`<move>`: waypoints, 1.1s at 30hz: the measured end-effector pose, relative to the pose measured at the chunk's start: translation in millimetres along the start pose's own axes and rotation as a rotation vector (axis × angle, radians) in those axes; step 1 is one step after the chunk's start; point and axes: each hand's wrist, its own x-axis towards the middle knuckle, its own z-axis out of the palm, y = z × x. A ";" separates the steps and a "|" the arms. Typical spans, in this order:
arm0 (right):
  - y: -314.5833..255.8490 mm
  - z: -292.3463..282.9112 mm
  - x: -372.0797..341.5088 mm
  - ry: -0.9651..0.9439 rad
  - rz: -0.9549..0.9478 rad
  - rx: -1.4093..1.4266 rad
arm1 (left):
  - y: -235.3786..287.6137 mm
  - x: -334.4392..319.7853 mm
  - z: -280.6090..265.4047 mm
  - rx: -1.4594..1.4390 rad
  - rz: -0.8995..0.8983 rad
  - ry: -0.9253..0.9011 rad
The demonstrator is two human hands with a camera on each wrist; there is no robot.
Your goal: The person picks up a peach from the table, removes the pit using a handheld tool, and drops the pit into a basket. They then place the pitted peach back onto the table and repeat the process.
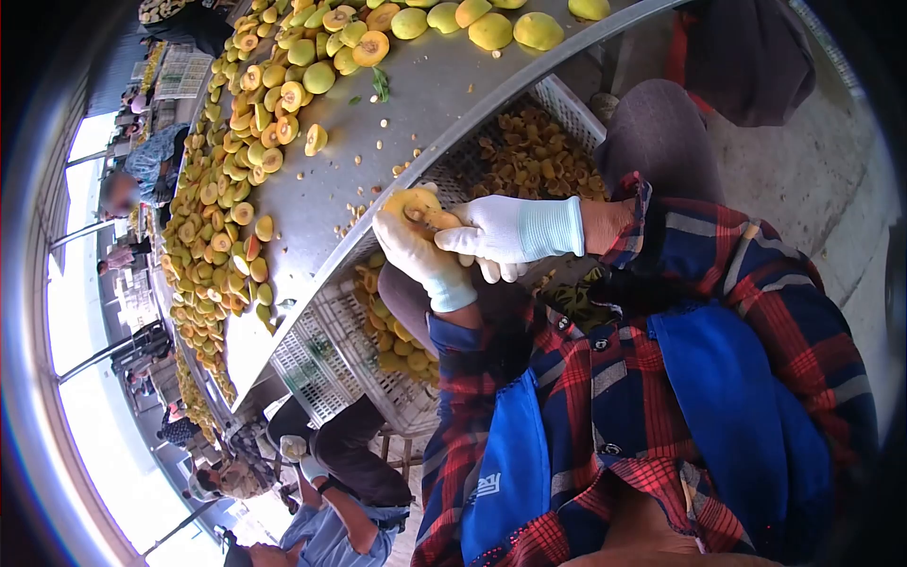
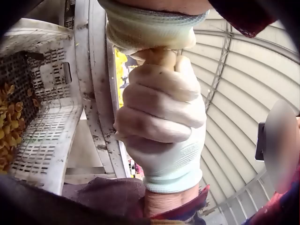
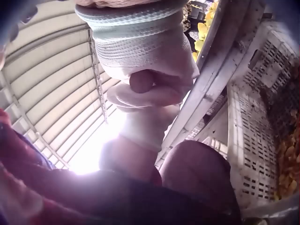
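In the head view, the gloved left hand holds a cut yellow fruit, its brownish hollow facing up. The gloved right hand meets it from the right, thumb at the fruit's edge and fingers curled. From its fist a brown, round-ended thing pokes out in the right wrist view; the rest of it is hidden. The left wrist view has the left glove at the top, the right hand's curled fingers below, and a tan piece between them.
A metal table bears many yellow fruits, whole and halved. Below its edge stand a crate of brownish scraps and a white crate beside more yellow fruit. Another gloved person sits at the lower left.
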 end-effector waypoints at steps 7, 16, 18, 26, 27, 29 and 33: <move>-2.4 -14.2 1.8 -0.171 0.099 0.173 | 6.8 0.1 3.2 0.055 -0.001 0.148; -8.4 -9.0 -5.3 -0.115 0.039 0.091 | -14.4 -5.0 -5.9 0.293 0.155 0.149; -9.1 -12.5 -3.3 -0.117 0.037 0.052 | -14.3 -2.9 -9.3 0.200 0.101 0.132; -1.2 -8.6 0.5 -0.002 0.007 0.070 | -3.2 2.9 -11.0 -0.153 -0.247 -0.034; -1.1 -9.2 0.0 -0.028 0.025 0.086 | -4.4 1.8 -14.3 -0.153 -0.247 -0.032; -0.1 -9.0 -0.9 -0.051 0.038 0.099 | -3.9 2.8 -19.0 0.084 -0.064 -0.048; -0.3 -7.4 -5.6 -0.282 0.050 0.539 | 2.8 -0.4 -8.3 0.704 0.533 -0.020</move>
